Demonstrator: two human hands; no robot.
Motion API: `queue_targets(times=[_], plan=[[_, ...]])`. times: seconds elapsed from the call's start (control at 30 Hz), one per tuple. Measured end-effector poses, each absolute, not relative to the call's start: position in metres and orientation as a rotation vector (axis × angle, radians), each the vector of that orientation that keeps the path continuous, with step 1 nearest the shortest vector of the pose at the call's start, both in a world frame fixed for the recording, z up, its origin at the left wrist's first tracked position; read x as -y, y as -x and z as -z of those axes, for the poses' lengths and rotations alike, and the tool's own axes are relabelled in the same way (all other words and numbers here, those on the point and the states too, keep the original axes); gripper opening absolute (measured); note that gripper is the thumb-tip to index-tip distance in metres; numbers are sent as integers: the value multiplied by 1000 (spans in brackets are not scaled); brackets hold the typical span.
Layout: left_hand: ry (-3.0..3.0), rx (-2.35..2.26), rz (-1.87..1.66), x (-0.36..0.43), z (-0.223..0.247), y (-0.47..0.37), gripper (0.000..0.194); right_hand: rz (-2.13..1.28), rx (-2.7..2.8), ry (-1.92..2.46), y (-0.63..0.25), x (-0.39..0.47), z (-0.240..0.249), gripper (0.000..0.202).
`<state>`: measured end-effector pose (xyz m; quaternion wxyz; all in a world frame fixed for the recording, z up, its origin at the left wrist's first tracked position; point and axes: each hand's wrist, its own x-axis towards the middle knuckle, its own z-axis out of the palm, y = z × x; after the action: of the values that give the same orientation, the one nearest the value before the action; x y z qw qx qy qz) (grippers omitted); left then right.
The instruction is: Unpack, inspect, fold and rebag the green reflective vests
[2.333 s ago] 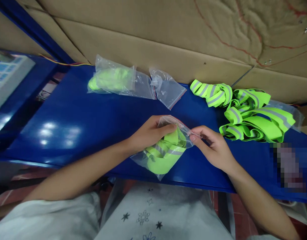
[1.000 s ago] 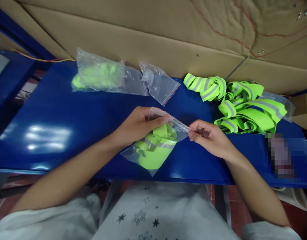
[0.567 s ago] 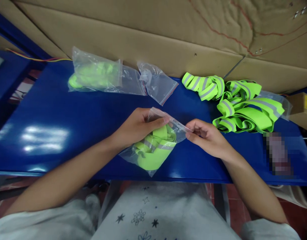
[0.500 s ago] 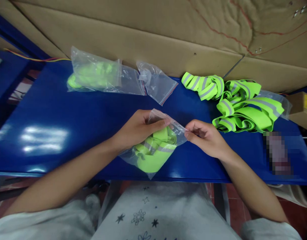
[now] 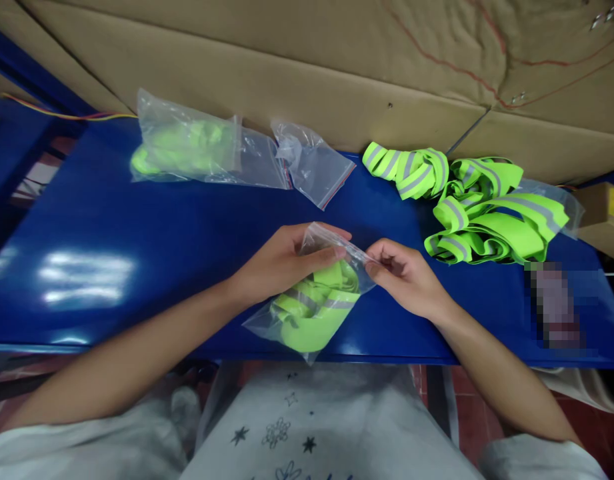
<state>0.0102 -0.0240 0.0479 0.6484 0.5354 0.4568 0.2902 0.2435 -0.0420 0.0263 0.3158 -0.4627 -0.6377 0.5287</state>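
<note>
Near the front edge of the blue table, a clear plastic bag (image 5: 259, 325) holds a folded neon-yellow strap (image 5: 311, 327) with grey stripes. My left hand (image 5: 281, 263) grips the bag's upper left part, thumb on top and fingers behind the plastic. At the bag's upper right corner, my right hand (image 5: 404, 273) pinches the edge between thumb and forefinger, its other fingers curled. Some of the strap lies behind the left thumb.
Bagged neon straps (image 5: 187, 150) and a small clear bag (image 5: 317, 167) lie at the back. Loose neon straps (image 5: 497, 213) are heaped at the right, beside a cardboard box (image 5: 599, 213). A blurred object (image 5: 557, 303) sits near the right front. Brown panels (image 5: 287, 80) stand behind the blue table (image 5: 151, 233).
The held bag has moved slightly down and right, with the left hand following it. My right hand has shifted a little left, still pinching the bag's corner.
</note>
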Motion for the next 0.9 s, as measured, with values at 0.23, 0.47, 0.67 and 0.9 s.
queue_targets(times=[0.23,0.47,0.67,0.9], plan=[[-1265,-993,-575,26,-44,-13,56,-1426,1662,1208,-241,42,-26,19],[-1289,-947,-600,27,-36,-13,55,-1432,1647,1232,-241,41,-24,28],[-1316,-933,-589,28,-34,-14,55,-1435,1656,1230,-241,42,-23,28],[-1280,-948,-600,27,-33,-15,56,-1494,1669,1232,-246,40,-24,29]])
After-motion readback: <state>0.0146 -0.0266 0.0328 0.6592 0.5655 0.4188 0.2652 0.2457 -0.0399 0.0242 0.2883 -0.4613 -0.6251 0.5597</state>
